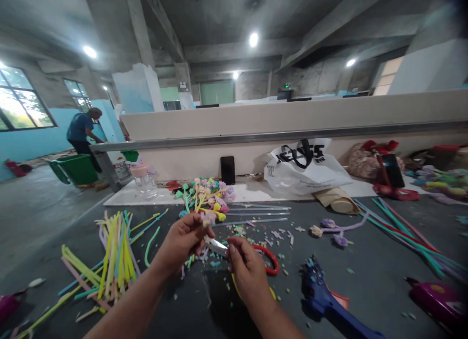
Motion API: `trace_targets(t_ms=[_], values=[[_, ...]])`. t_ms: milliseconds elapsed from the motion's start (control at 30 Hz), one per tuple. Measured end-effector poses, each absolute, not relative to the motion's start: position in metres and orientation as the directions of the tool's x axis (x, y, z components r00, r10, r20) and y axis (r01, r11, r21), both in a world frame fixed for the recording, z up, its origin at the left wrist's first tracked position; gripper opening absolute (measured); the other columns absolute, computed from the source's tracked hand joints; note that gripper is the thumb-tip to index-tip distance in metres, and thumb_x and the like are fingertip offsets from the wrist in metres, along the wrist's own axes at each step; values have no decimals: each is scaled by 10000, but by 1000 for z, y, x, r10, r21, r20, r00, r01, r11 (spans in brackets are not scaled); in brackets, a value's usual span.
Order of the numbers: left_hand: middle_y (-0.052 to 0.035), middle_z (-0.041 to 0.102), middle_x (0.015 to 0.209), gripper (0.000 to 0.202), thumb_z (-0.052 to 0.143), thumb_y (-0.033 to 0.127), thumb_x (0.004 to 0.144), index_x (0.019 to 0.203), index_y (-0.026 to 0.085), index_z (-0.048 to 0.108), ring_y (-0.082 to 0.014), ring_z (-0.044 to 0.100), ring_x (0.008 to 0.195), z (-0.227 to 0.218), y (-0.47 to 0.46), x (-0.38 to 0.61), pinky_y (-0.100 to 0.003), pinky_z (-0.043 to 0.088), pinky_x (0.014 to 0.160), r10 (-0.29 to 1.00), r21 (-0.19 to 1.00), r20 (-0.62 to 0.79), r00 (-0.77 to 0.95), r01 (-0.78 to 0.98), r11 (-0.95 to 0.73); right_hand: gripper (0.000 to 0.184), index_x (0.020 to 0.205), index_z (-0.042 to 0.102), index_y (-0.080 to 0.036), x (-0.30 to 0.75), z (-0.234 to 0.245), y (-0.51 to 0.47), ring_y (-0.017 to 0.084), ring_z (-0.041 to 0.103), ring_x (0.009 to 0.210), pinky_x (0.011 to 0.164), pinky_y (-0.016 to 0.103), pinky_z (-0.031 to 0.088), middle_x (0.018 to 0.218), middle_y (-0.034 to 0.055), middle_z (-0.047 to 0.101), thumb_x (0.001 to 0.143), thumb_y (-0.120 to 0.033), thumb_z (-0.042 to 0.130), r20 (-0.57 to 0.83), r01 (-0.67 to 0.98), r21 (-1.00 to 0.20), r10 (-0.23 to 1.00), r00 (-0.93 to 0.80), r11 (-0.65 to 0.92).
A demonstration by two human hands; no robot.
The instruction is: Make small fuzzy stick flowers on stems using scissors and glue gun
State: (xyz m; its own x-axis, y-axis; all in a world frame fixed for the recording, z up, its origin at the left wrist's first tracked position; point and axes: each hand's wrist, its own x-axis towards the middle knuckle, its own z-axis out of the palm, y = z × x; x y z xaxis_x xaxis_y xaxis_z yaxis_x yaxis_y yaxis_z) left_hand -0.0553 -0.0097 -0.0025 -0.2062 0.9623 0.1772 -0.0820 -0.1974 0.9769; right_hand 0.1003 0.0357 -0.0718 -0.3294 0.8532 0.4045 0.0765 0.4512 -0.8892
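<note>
My left hand (183, 244) is closed in a pinch on a small pale pink fuzzy flower (208, 217), held just above the dark table (365, 280). My right hand (246, 268) is closed around red-handled scissors (268, 258). Their blades (217, 245) point left, under the flower and close to my left fingers. Behind the hands lies a pile of finished pipe-cleaner flowers (206, 193) in pink, green, yellow and purple. Small cut scraps (276, 234) are scattered around the hands.
A heap of coloured pipe cleaners (113, 254) lies left. A blue glue gun (321, 292) lies right, and long stems (402, 234) farther right. A white bag (305, 168), a dark phone (227, 170) and a jar (142, 178) stand by the partition. A person (82, 132) bends over green bins far left.
</note>
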Motion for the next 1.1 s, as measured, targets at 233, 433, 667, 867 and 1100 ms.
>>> trace_targets(t_ms=[233,433,667,867,1100], values=[[21,628,637,186,677,243,698,727,151,519,-19,453,400,10,-7,-89,-112,311,375,840,877,227,-493,-272,-396,238,944,578,-156,98,-74,36,134,540,558,522,230,420,708,29,601,845,-308,425,392,83,-891,849,-355,446],[40,597,605,223,694,255,678,718,150,503,-7,421,371,20,-12,-106,-104,297,351,832,880,225,-507,-261,-397,224,939,583,-167,97,-76,37,136,543,557,517,229,421,690,21,595,841,-305,437,387,49,-902,852,-354,430],[52,566,619,244,650,300,722,717,165,447,6,381,354,-3,-14,-72,-101,237,329,911,916,109,-398,-316,-247,268,999,578,-180,90,-69,28,139,543,599,548,240,438,772,33,615,814,-340,468,303,-70,-947,793,-528,314],[47,535,567,231,607,335,750,700,137,501,14,321,310,-16,-14,-70,-119,163,305,967,963,-1,-253,-260,-67,176,796,632,-170,89,-70,20,121,516,549,510,201,383,577,-27,548,778,-182,457,173,91,-927,629,-758,365],[3,565,546,256,590,325,752,640,95,573,17,284,285,-20,-29,-93,-147,80,301,983,986,-163,-88,-60,159,226,928,644,-191,95,-69,14,139,601,705,633,208,416,769,21,673,823,-194,444,281,159,-744,520,-806,649]])
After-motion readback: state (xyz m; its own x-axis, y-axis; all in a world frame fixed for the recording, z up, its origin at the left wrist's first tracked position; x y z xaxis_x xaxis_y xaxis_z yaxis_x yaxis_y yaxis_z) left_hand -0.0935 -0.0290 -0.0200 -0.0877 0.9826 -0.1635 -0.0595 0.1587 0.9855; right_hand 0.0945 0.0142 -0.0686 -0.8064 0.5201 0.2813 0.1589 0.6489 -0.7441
